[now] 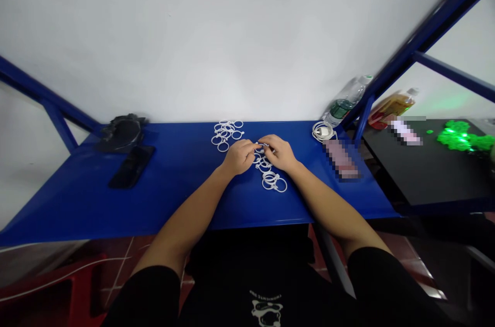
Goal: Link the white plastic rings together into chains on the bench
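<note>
My left hand (240,156) and my right hand (279,152) meet over the middle of the blue table. Their fingertips pinch one small white ring (262,145) between them, and the fingers hide part of it. Beneath and in front of my hands lies a loose group of white plastic rings (274,181), each with a small tab. A second cluster of such rings (227,131) rests beyond my left hand, close to the wall.
At left on the blue table (178,187) lie a black phone (132,166) and a dark crumpled bag (121,132). On the right are a coiled white charger cable (324,132), a blurred-out flat object (342,159) and a water bottle (348,101). Blue frame bars (58,123) flank the table.
</note>
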Motion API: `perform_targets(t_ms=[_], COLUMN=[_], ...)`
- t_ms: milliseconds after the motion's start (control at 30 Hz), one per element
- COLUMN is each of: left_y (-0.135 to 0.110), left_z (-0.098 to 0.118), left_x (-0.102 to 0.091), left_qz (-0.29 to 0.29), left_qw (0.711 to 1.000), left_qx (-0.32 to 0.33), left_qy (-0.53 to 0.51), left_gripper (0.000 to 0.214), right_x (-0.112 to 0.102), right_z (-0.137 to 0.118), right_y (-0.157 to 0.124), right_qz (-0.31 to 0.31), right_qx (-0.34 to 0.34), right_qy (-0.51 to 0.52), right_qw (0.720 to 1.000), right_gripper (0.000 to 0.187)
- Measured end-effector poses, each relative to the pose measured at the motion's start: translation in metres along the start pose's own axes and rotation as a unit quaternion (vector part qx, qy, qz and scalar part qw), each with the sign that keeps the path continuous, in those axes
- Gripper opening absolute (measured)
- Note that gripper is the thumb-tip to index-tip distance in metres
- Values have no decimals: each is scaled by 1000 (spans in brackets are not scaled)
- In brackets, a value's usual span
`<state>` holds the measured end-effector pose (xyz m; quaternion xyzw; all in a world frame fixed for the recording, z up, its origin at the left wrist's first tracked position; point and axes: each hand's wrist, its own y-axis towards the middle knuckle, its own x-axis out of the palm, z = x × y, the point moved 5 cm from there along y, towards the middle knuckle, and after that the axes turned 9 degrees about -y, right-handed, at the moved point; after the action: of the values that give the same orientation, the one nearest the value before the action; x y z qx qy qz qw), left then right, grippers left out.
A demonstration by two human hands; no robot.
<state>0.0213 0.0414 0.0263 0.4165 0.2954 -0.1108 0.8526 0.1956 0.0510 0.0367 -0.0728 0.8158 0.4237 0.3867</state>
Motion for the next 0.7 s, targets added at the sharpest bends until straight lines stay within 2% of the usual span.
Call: perform_targets(t_ms=[200,367,467,567,700], left_y=[0,0,0,1,4], left_z=[2,4,10,12,-4], left_x=[0,2,2,-3,-20], left_qz=[9,0,26,71,90], left_qw=[1000,1000,999,997,994], left_qx=[7,25,39,10,-32], left_qy=[9,19,11,1,43], left_gripper=[32,34,32,29,19], right_x=[7,11,6,-1,-3], right_z=[4,-1,-2,4,20], right_y=[-3,-2,-1,-1,-2], right_qz=[-29,-49,-25,11,23], right_qx=[16,-3,-8,18,67], right_qy=[-11,-12,-4,-15,-29], right_qw=[999,999,1000,1000,997], right_gripper=[34,33,28,26,28])
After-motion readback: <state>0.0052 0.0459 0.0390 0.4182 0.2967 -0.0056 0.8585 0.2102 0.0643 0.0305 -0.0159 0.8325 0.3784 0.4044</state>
